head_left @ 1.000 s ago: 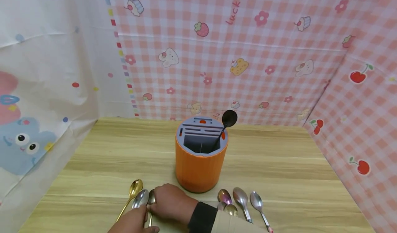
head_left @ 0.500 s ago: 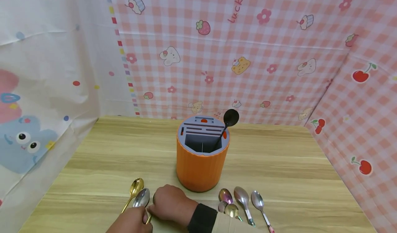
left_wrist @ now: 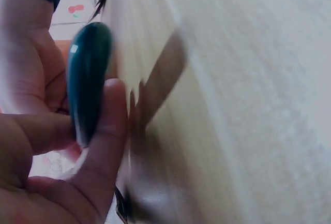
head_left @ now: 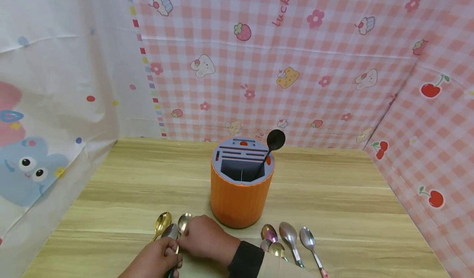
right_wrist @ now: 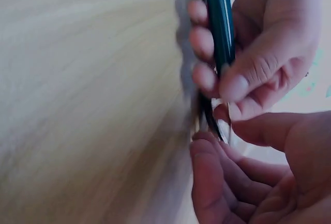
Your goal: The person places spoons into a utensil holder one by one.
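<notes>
The left hand (head_left: 153,260) is pinching a green-handled spoon (head_left: 171,232) between thumb and fingers, its bowl sticking out at 12 o'clock from the grip, just above the wooden table (head_left: 333,195). The right hand (head_left: 207,241) is curling its fingertips onto the same handle, touching the left hand, at 7 o'clock from the orange utensil holder (head_left: 240,195).

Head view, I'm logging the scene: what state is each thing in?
Left hand: grips the green-handled spoon.
Right hand: fingers at that spoon's neck.
Gold spoon: flat on table.
Silver spoon: flat, beside right hand.
Orange holder: upright.
Black spoon: standing in holder, leaning right.
Four spoons: lying right of holder.
</notes>
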